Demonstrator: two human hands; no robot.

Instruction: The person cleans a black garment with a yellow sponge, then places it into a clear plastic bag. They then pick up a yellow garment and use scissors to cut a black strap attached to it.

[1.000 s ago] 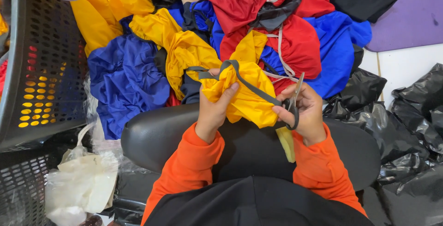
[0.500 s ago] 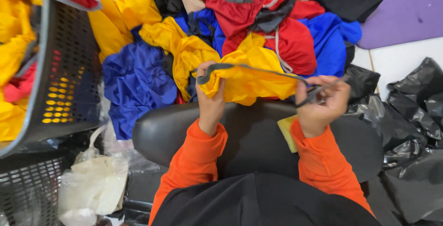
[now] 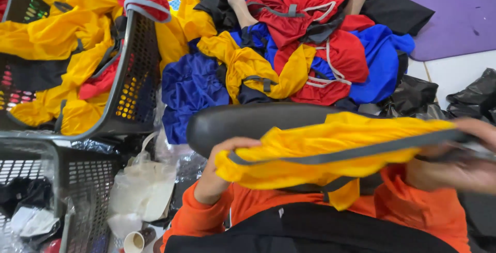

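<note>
Nearest, the left hand (image 3: 219, 173) and the blurred right hand (image 3: 457, 168) each pinch an end of a yellow garment (image 3: 330, 155), pulling its grey strap (image 3: 356, 151) taut over the person's lap. Just beyond lies a black cushion (image 3: 243, 121). Farther off sits a heap of clothes (image 3: 310, 41), with a dark basket (image 3: 134, 98) of yellow pieces at far left.

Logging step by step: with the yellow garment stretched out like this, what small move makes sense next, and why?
Probably fold it: bring the right hand toward the left hand. The yellow garment is pulled flat and taut between them, grey strap straightened along it, above the black cushion.
</note>
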